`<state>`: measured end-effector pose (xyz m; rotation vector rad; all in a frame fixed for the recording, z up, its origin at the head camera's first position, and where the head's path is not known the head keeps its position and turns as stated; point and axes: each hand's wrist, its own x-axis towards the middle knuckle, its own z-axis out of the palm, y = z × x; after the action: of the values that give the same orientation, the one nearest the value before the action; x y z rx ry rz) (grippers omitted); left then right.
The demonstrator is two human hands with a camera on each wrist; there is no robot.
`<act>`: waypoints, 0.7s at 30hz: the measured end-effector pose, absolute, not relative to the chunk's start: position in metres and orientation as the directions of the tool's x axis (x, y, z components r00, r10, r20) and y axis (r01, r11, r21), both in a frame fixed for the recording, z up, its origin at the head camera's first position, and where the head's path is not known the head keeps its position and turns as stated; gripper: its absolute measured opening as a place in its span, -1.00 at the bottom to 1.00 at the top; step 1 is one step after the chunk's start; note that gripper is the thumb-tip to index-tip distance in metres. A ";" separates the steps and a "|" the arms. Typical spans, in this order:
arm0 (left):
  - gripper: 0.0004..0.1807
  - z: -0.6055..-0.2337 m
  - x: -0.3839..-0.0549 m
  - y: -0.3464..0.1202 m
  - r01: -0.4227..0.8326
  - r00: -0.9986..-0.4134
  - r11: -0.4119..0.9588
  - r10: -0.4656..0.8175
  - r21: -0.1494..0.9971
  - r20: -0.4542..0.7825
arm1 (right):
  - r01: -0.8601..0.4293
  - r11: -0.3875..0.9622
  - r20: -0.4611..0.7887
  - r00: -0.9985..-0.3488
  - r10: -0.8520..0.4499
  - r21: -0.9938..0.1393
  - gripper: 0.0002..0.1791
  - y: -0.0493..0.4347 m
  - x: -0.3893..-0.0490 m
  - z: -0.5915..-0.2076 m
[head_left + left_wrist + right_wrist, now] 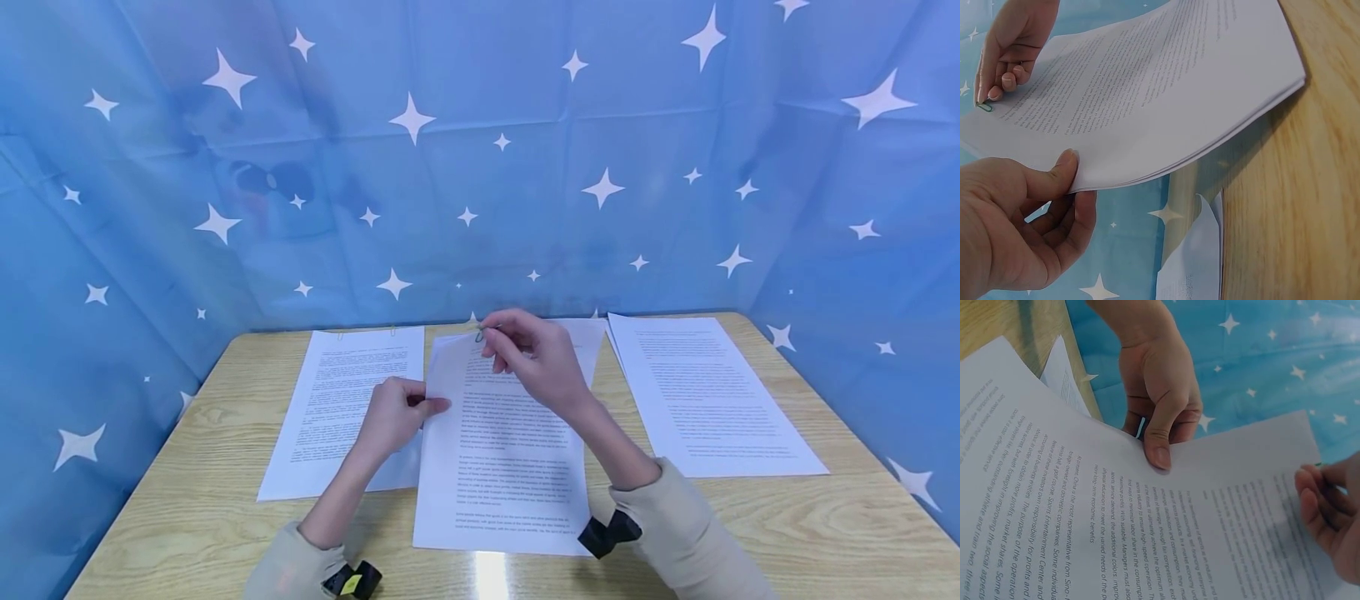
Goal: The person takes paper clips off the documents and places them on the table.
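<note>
A stack of printed sheets [510,467] is held up at its far end in the middle of the table. My left hand [393,412] pinches its left edge, thumb on top and fingers underneath, as the left wrist view shows. At the top edge, my right hand [536,354] pinches a green paper clip [984,107] between thumb and forefinger. The clip sits at the sheets' upper left part, its far end hidden by the fingertips. In the left wrist view the sheets bow, and several layers show along their edge.
Another printed stack [352,400] lies to the left, with a yellowish paper clip [340,337] and a second clip [393,331] on its top edge. On the right lies a further printed stack [705,392]. A blue star-patterned curtain [480,167] hangs behind the wooden table [180,500].
</note>
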<state>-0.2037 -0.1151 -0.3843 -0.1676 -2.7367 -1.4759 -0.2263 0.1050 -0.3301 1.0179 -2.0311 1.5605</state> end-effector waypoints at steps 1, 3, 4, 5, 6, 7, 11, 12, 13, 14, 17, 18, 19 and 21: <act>-0.91 -0.384 -0.204 -0.115 0.104 -0.994 0.542 0.080 0.834 0.072 | -0.739 0.118 0.683 -0.663 -0.308 -0.664 -0.87 0.105 -0.226 -0.330; -0.90 -0.383 -0.204 -0.115 0.096 -0.995 0.536 0.076 0.839 0.065 | -0.739 0.112 0.686 -0.662 -0.301 -0.664 -0.87 0.104 -0.226 -0.331; -0.90 -0.383 -0.204 -0.116 0.092 -0.995 0.534 0.074 0.841 0.062 | -0.740 0.110 0.689 -0.661 -0.297 -0.663 -0.87 0.104 -0.225 -0.330; -0.90 -0.383 -0.204 -0.116 0.090 -0.995 0.532 0.073 0.842 0.060 | -0.741 0.106 0.691 -0.661 -0.294 -0.663 -0.87 0.103 -0.225 -0.330; -0.90 -0.383 -0.204 -0.116 0.090 -0.996 0.531 0.073 0.843 0.060 | -0.742 0.104 0.693 -0.659 -0.291 -0.662 -0.86 0.103 -0.225 -0.331; -0.90 -0.383 -0.204 -0.116 0.090 -0.996 0.532 0.073 0.842 0.060 | -0.744 0.102 0.697 -0.657 -0.287 -0.660 -0.86 0.103 -0.224 -0.331; -0.89 -0.385 -0.204 -0.116 0.096 -0.995 0.539 0.075 0.837 0.066 | -0.748 0.079 0.713 -0.655 -0.249 -0.659 -0.86 0.104 -0.224 -0.329; -0.89 -0.385 -0.204 -0.116 0.096 -0.995 0.541 0.074 0.836 0.067 | -0.746 0.075 0.715 -0.658 -0.237 -0.661 -0.86 0.105 -0.224 -0.328; -0.89 -0.385 -0.204 -0.116 0.094 -0.995 0.542 0.072 0.835 0.066 | -0.743 0.073 0.715 -0.662 -0.226 -0.665 -0.87 0.106 -0.224 -0.327; -0.88 -0.385 -0.204 -0.116 0.091 -0.996 0.544 0.069 0.834 0.064 | -0.739 0.072 0.713 -0.668 -0.215 -0.670 -0.87 0.106 -0.224 -0.327; -0.87 -0.384 -0.204 -0.117 0.081 -0.997 0.546 0.060 0.834 0.058 | -0.726 0.096 0.703 -0.685 -0.194 -0.681 -0.88 0.109 -0.224 -0.327; -0.87 -0.384 -0.204 -0.117 0.081 -0.997 0.545 0.060 0.834 0.058 | -0.723 0.106 0.700 -0.688 -0.190 -0.682 -0.88 0.110 -0.224 -0.327; -0.87 -0.384 -0.205 -0.117 0.082 -0.996 0.546 0.060 0.834 0.059 | -0.721 0.115 0.698 -0.691 -0.187 -0.683 -0.88 0.111 -0.224 -0.328; -0.87 -0.385 -0.205 -0.117 0.089 -0.996 0.550 0.064 0.830 0.065 | -0.718 0.132 0.695 -0.695 -0.182 -0.683 -0.88 0.114 -0.223 -0.329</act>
<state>-0.2049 -0.1171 -0.3846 -0.1351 -2.7419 -1.4714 -0.2233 0.1138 -0.3287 0.8642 -1.9675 1.5919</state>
